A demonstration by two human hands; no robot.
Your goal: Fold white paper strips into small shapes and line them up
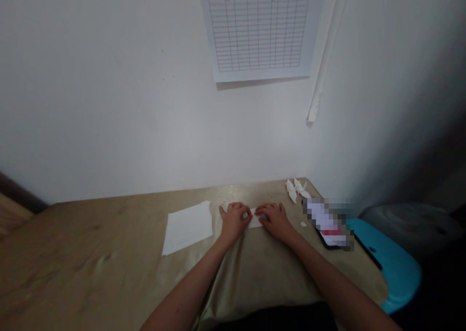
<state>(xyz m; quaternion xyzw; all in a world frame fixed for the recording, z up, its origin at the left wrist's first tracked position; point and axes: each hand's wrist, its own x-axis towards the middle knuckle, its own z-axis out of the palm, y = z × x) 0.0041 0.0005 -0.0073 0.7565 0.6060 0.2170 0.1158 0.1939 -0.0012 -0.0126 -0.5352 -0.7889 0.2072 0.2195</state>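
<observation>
Head view of the two bare hands at work on a small piece of white paper [257,222], as I see it from my remote station. The paper lies on the tan cloth [102,258] between the hands and under their fingertips. The left hand [236,218] has its fingers bent, with thumb and fingertips drawn near one another at the paper's left side. The right hand [275,217] is partly curled, its fingers reaching over the paper's right side. Both touch the paper; whether either pinches it or merely presses it down, I cannot tell.

To the left of the left hand, just beside it, I note white sheets [187,228] lying flat, their edges slightly out of line. Close to the right of the right hand is a small white scrap [303,223]; beyond it lies a phone [325,226], its screen obscured by pixelation. Farther forward from the right hand are crumpled white paper pieces [296,190]. A turquoise seat [398,263] stands to the far right of the hands. Well above them, a printed table [260,32] hangs on the white wall [109,103].
</observation>
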